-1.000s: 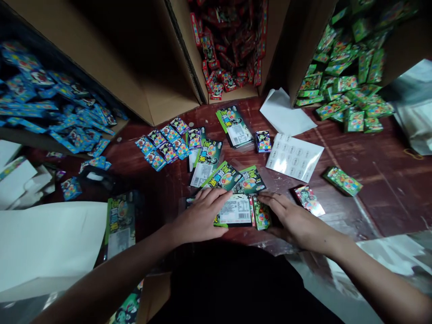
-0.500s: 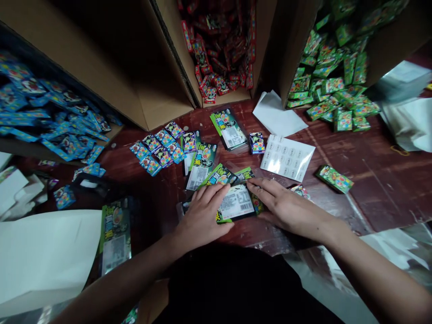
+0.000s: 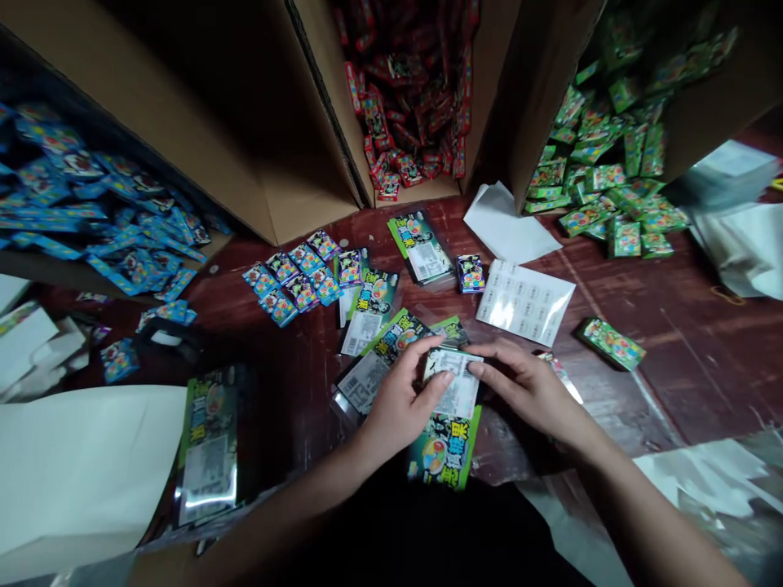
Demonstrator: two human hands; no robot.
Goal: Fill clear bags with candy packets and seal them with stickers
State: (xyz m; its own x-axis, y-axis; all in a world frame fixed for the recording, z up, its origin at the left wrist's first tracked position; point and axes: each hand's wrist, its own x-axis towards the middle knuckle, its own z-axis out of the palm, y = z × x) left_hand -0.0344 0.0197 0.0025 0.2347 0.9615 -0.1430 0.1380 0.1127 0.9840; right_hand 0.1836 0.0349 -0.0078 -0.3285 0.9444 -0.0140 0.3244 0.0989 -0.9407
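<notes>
Close to my body, a green and black printed packet (image 3: 445, 450) with a white label is tilted so its print faces me upside down. My left hand (image 3: 400, 408) grips its left edge, thumb on the label. My right hand (image 3: 531, 390) pinches the upper right edge between thumb and fingers. Beneath and behind my left hand lie more matching packets (image 3: 363, 380), some overlapping. A sheet of round stickers (image 3: 524, 302) lies beyond my right hand, with a small purple box (image 3: 470, 274) beside it.
Cartons of blue boxes (image 3: 55, 187), red boxes (image 3: 391, 139) and green boxes (image 3: 605, 175) stand along the back. Small blue and purple boxes (image 3: 299, 289) sit in rows at left centre. A black tape dispenser (image 3: 168, 338) and a packet stack (image 3: 211, 444) are at left.
Both hands were pressing near a packet lying crosswise on the table. That packet has been turned and raised toward me, its label between my two thumbs. The camera view has shifted slightly.
</notes>
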